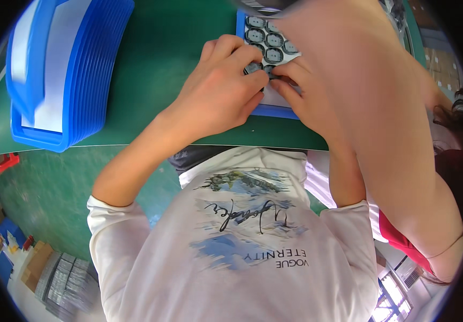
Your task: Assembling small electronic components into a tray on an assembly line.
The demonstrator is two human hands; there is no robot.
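From the head view, I've got both hands working at the near end of a blue tray (277, 111), on the right of the green table (161, 48). The dark rounded parts sit inside it in close rows on a white sheet (275, 97). My left hand (225, 88) is bunched over the nearest row, fingers curled together; I can't tell whether they grip anything. On the right hand (309, 102), thumb and forefinger sit slightly apart at a dark part (268, 70), and whether they pinch it is hidden.

Here's my worry: a co-worker's arm (387, 123) crosses over the tray's right side, so a bump could jog my right wrist and knock parts askew. With fingertips this crowded, one could also nudge a neighbouring part, or drag the sheet if it's loose. Over left, the tall stack of blue trays (89, 80) stands well apart, likely a lesser risk.
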